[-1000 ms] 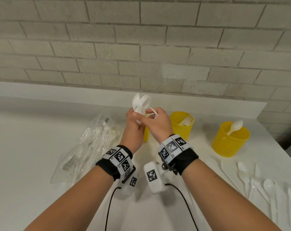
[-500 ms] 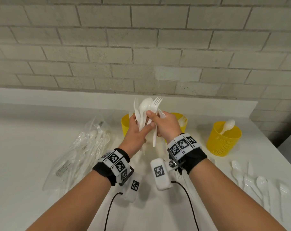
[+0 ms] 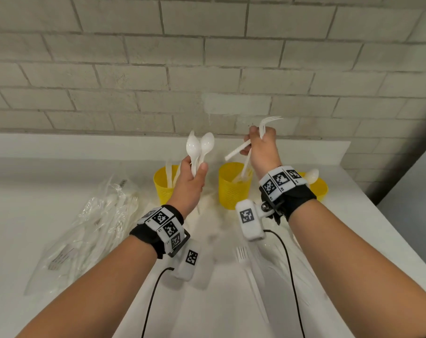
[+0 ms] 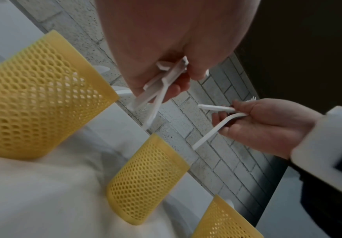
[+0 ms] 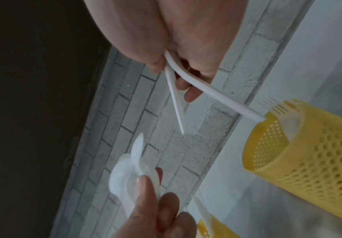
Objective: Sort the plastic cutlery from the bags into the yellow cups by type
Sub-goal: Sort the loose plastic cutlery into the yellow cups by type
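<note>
Bag [image 3: 85,230] lay flat, left of the middle cup [image 3: 233,185]: clear, crinkly film, more white cutlery showing through. Soft and slippery, I'd judge; you'd want to pin it with one hand and draw pieces out by the handle.

Three yellow mesh cups in a row by the wall. Left cup [image 3: 164,182] held upright pieces, probably knives; hard to tell. Middle cup held forks. Right cup [image 3: 318,187], partly behind your wrist, held a spoon [image 3: 312,175].

Your left hand [image 3: 191,184] was raised just left of the middle cup, thumb and fingers pinching the handles of spoons [image 3: 199,147], bowls up. At least two; exact count unclear.

Your right hand [image 3: 263,150] was raised above the middle cup, fingers curled round two forks [image 3: 268,123], tines up, handles splayed apart below the fist, one pointing down toward that cup.

Loose fork [image 3: 244,258] lay on the table [image 3: 24,181], nearer you than the middle cup.

Handling, as judged: cutlery is very light, stiff but brittle, smooth. Handles splay and slide in a bundle, so grip mid-handle, firmly, and drop handle-first.
</note>
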The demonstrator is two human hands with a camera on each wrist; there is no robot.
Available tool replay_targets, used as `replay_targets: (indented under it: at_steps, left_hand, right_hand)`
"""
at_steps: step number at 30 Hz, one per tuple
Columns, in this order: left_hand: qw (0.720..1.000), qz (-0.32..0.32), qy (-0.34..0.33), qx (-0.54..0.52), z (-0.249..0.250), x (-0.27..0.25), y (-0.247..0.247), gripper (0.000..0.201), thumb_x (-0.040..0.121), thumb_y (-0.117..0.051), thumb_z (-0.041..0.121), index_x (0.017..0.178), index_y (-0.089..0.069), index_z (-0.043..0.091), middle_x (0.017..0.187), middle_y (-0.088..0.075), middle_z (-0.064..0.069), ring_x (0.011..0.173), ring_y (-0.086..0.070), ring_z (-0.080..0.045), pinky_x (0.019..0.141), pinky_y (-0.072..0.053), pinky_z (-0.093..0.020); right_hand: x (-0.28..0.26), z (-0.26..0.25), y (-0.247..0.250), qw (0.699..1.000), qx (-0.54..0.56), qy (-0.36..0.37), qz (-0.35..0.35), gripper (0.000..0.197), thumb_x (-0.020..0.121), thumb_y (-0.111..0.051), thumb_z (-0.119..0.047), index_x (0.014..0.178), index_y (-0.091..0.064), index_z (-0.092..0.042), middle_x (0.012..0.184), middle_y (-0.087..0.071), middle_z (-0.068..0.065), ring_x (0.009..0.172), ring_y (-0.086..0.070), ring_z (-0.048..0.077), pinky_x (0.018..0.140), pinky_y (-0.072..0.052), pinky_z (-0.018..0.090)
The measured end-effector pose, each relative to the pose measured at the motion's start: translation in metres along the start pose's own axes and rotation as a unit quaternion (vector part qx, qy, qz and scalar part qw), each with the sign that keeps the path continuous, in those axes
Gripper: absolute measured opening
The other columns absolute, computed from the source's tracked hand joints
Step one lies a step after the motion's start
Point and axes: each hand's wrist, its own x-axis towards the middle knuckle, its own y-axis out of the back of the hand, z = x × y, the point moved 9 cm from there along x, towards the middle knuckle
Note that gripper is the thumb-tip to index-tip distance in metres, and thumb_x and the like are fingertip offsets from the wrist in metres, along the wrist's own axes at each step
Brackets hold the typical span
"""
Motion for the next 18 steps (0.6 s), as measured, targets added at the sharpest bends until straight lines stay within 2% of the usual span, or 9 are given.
replay_targets:
  at_steps: [3, 6, 10, 11, 14, 16, 18]
  left_hand:
    - [1.0, -0.003, 0.003, 0.0, -0.005, 0.002, -0.002, 0.035, 0.1, -0.043, 0.029, 0.131, -0.036, 0.012, 0.081, -0.044, 0.006, 0.067, -0.042, -0.009, 0.063, -0.039, -0.022]
    - [1.0, -0.001, 0.002, -0.001, -0.008, 0.005, -0.003, 0.032, 0.1, -0.043, 0.027, 0.128, -0.038, 0.012, 0.078, -0.043, 0.006, 0.064, -0.04, -0.008, 0.058, -0.04, -0.017]
    - [1.0, -0.004, -0.005, -0.009, -0.011, 0.008, -0.006, 0.028, 0.1, -0.044, 0.023, 0.125, -0.038, 0.01, 0.077, -0.042, 0.005, 0.061, -0.039, -0.007, 0.053, -0.039, -0.012]
    - [1.0, -0.007, -0.007, -0.007, -0.012, 0.008, -0.007, 0.031, 0.1, -0.044, 0.022, 0.127, -0.037, 0.009, 0.078, -0.042, 0.005, 0.062, -0.04, -0.007, 0.053, -0.04, -0.012]
    - [0.999, -0.015, -0.034, 0.004, -0.014, 0.008, -0.009, 0.032, 0.1, -0.044, 0.02, 0.131, -0.035, 0.014, 0.083, -0.045, 0.008, 0.069, -0.043, -0.006, 0.06, -0.041, -0.012]
    - [0.998, -0.024, -0.056, 0.012, -0.014, 0.007, -0.011, 0.031, 0.1, -0.044, 0.018, 0.129, -0.034, 0.022, 0.092, -0.046, 0.012, 0.079, -0.044, -0.005, 0.073, -0.04, -0.017]
    - [0.997, -0.033, -0.065, 0.013, -0.012, 0.005, -0.014, 0.034, 0.1, -0.044, 0.015, 0.129, -0.031, 0.026, 0.1, -0.044, 0.012, 0.09, -0.043, -0.006, 0.084, -0.038, -0.026]
  right_hand:
    - [0.013, 0.015, 0.0, 0.998, 0.044, -0.015, 0.031, 0.011, 0.101, -0.037, -0.015, 0.108, -0.029, -0.012, 0.077, -0.049, -0.002, 0.064, -0.047, 0.007, 0.058, -0.045, 0.017]
    - [0.018, 0.042, -0.006, 0.998, 0.025, -0.038, 0.033, 0.013, 0.1, -0.038, -0.013, 0.105, -0.027, -0.012, 0.081, -0.05, 0.005, 0.065, -0.045, 0.013, 0.056, -0.042, 0.018]
    - [0.017, 0.084, -0.016, 0.993, -0.074, -0.09, 0.004, 0.018, 0.096, -0.046, -0.015, 0.108, -0.035, -0.008, 0.099, -0.053, 0.016, 0.089, -0.053, 0.028, 0.075, -0.042, 0.035]
    - [0.018, 0.089, -0.017, 0.989, -0.113, -0.095, -0.005, 0.023, 0.095, -0.049, -0.017, 0.112, -0.039, -0.005, 0.099, -0.054, 0.016, 0.091, -0.054, 0.029, 0.076, -0.04, 0.033]
    - [0.017, 0.09, -0.019, 0.984, -0.152, -0.084, -0.033, 0.026, 0.089, -0.058, -0.015, 0.111, -0.047, -0.007, 0.089, -0.051, 0.004, 0.087, -0.05, 0.022, 0.076, -0.038, 0.027]
    - [0.014, 0.084, -0.02, 0.985, -0.139, -0.085, -0.057, 0.044, 0.084, -0.066, -0.013, 0.123, -0.045, -0.011, 0.094, -0.056, 0.002, 0.091, -0.051, 0.017, 0.083, -0.041, 0.024]
    - [0.009, 0.077, -0.02, 0.984, -0.138, -0.078, -0.076, 0.063, 0.081, -0.071, -0.021, 0.135, -0.039, -0.016, 0.106, -0.059, -0.001, 0.098, -0.05, 0.011, 0.087, -0.04, 0.023]
